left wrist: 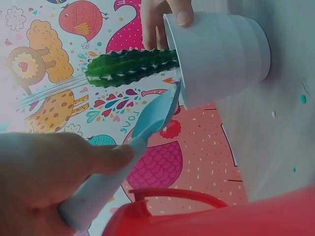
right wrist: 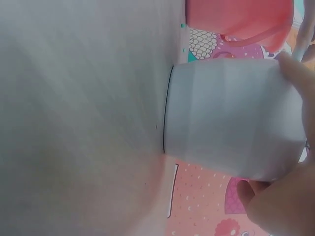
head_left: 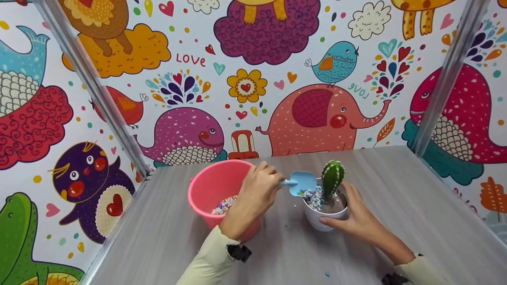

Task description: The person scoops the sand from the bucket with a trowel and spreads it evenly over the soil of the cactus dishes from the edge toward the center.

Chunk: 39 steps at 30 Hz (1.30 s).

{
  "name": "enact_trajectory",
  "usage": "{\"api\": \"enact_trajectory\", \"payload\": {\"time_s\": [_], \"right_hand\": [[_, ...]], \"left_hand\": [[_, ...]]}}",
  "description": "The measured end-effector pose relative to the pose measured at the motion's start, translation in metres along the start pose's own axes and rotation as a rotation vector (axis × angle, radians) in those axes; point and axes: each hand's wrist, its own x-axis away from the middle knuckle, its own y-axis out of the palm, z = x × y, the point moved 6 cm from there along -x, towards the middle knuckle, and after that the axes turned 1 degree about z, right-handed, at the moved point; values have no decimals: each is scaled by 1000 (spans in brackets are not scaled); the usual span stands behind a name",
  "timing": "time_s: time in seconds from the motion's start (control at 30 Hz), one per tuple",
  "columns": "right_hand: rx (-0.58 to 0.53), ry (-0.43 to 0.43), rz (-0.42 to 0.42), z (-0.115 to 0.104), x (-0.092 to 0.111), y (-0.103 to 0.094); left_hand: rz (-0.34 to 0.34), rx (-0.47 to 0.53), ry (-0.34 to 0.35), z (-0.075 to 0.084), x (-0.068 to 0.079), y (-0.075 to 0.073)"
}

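Note:
My left hand [head_left: 255,194] grips the handle of a light blue toy shovel [head_left: 303,183]. The shovel's blade tips over the left rim of a white pot [head_left: 323,221], touching or nearly touching it. Small pastel beads [head_left: 315,198] lie on the pot's left side, by the blade's tip. A green cactus [head_left: 332,178] stands upright in the pot, with a greyish bare patch beside it. My right hand [head_left: 362,213] holds the pot from the right, thumb at the front and fingers behind. In the right wrist view the pot [right wrist: 231,118] sits on the table.
A pink bucket [head_left: 202,194] with more beads [head_left: 225,205] inside stands left of the pot, partly behind my left forearm. A few stray beads lie on the grey table [head_left: 293,253]. Cartoon-printed walls [head_left: 245,47] with metal posts enclose the table's back and sides.

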Motion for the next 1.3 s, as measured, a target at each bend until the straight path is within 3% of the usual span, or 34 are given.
{"api": "enact_trajectory", "payload": {"time_s": [0.5, 0.83, 1.3], "right_hand": [[-11, -47, 26, 1, -1, -1], [-11, -20, 12, 2, -1, 0], [-1, 22, -12, 1, 0, -4]], "left_hand": [[67, -163, 53, 6, 1, 5], [107, -200, 62, 5, 2, 4], [126, -76, 44, -12, 10, 2]]}}
